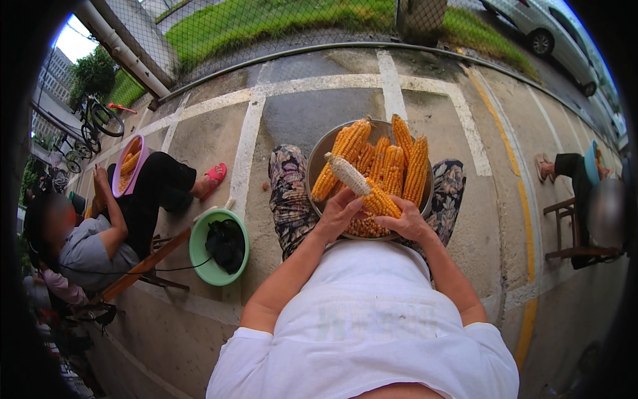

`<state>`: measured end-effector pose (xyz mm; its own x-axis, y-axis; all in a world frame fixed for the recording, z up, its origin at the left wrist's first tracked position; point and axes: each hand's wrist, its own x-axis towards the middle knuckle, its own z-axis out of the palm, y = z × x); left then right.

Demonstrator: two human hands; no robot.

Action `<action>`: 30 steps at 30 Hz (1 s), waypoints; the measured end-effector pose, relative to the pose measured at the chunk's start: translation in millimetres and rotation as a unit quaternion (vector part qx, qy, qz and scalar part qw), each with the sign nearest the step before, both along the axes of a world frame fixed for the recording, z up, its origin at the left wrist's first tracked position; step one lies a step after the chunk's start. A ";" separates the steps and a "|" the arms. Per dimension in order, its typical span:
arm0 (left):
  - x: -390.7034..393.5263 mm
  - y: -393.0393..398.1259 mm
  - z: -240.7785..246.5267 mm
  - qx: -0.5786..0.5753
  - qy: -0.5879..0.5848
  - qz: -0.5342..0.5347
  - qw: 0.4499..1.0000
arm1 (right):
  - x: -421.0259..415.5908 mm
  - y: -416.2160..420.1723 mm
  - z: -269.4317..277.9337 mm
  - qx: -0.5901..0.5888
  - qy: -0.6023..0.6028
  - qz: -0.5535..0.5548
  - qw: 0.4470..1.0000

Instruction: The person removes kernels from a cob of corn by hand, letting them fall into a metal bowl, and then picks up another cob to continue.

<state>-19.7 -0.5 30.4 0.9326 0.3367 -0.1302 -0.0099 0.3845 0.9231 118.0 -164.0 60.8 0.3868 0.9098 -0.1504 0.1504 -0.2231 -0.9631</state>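
Observation:
A partly shelled ear of dried corn (381, 200) lies between my two hands, above a metal bowl (314, 164) resting on my lap. Its bare pale cob end points up and left; orange kernels cover the lower right end. My left hand (340, 215) has its fingers around the ear's middle, and my right hand (409, 219) grips the kernel-covered end. Several whole corn ears (417, 172) lean inside the bowl. Loose kernels (366, 228) lie at the bowl's near side, partly hidden by my hands.
A green basin (194, 249) holding a black bag (227, 245) stands on the paved ground at left. Beyond it a seated person (99, 244) has a pink basin (142, 164) of corn. Another seated person with a blue basin (591, 164) is far right. A mesh fence (279, 25) runs ahead.

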 end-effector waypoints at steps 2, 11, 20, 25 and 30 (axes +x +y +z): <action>-0.7 -1.5 3.0 -0.019 -0.015 0.007 1.000 | -0.2 0.8 2.1 -0.016 0.005 0.005 1.000; -2.6 -1.3 4.0 -0.037 -0.033 0.007 0.999 | -1.8 5.1 1.2 -0.058 0.003 0.022 0.998; 1.7 0.2 -2.6 -0.062 -0.031 0.019 0.997 | -1.3 7.7 -6.5 -0.066 -0.040 0.013 0.997; 0.8 0.1 -0.3 -0.057 -0.022 0.019 0.998 | -5.7 8.0 -1.2 -0.060 -0.066 0.001 0.996; 1.7 -0.7 1.7 -0.054 -0.029 0.020 0.998 | -8.8 7.5 -0.2 -0.048 -0.077 -0.015 0.996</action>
<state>-18.0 -1.2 32.0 0.9254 0.3612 -0.1149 -0.0789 0.4801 0.8737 109.2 -156.5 60.7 0.4385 0.8819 -0.1733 0.2866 -0.3200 -0.9030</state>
